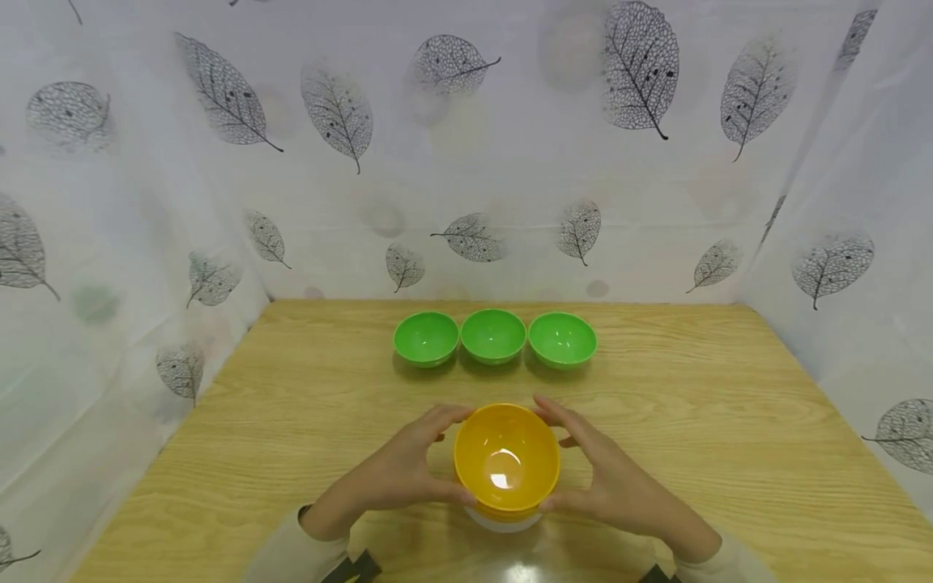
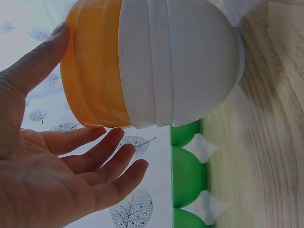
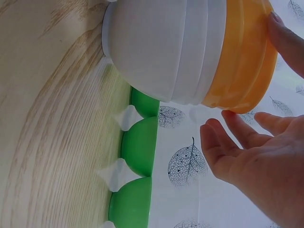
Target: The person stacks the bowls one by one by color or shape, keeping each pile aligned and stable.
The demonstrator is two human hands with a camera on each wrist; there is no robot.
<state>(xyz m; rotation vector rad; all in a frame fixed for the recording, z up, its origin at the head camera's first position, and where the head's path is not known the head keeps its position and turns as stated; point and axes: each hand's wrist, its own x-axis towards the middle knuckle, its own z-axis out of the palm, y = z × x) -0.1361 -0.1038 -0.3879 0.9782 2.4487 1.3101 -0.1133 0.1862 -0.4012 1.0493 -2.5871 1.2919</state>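
Note:
A stack of bowls stands near the front of the table, with an orange bowl (image 1: 508, 453) on top and white bowls (image 2: 199, 61) under it. Several stepped rims show in the stack, though I cannot tell exactly how many bowls are nested. My left hand (image 1: 404, 470) holds the orange part from the left, thumb at the near side and fingertips at the far side. From the right, my right hand (image 1: 608, 474) grips it the same way. In both wrist views the white base meets the wooden surface.
Three green bowls (image 1: 493, 336) stand upright in a row behind the stack, side by side. The wooden table (image 1: 291, 389) reaches a white leaf-patterned curtain (image 1: 510, 178) at the back and sides.

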